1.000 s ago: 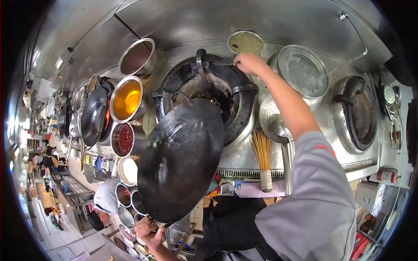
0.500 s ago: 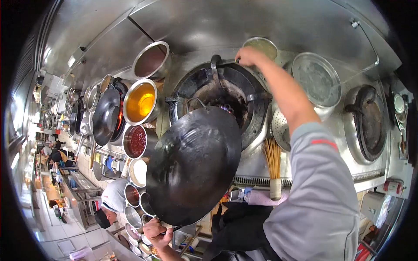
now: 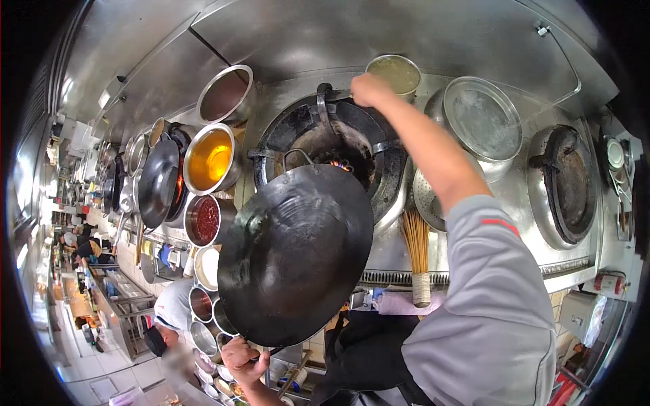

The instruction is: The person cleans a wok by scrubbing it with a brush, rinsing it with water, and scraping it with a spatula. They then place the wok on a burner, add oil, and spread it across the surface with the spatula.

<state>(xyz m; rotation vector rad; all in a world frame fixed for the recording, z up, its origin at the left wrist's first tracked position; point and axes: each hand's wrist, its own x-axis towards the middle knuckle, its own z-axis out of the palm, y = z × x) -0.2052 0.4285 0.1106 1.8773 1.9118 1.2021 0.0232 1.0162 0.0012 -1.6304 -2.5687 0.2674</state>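
My left hand [image 3: 242, 360] is wrapped round the short handle at the near edge of a big black wok [image 3: 298, 260]. The wok is tilted, its dark, bare inside facing me and its far loop handle close to the burner opening. Behind it is a round wok burner [image 3: 387, 172] with a small flame in its middle. My right arm stretches across the stove, and my right hand [image 3: 370, 89] is closed at the burner's far rim, beside a pot of cloudy liquid [image 3: 396, 73]. What its fingers hold, if anything, is hidden.
On the left stand a bowl of amber oil [image 3: 215, 157], a pot of red sauce [image 3: 203, 220] and another wok [image 3: 157, 183]. A bamboo brush [image 3: 418, 254], a perforated ladle [image 3: 428, 196] and a metal basin [image 3: 483, 118] are on the right. Another person [image 3: 166, 311] bends at lower left.
The view has shifted slightly, moving the scene left. My right hand has moved a little left along the burner's far rim. My left hand keeps its grip on the wok.
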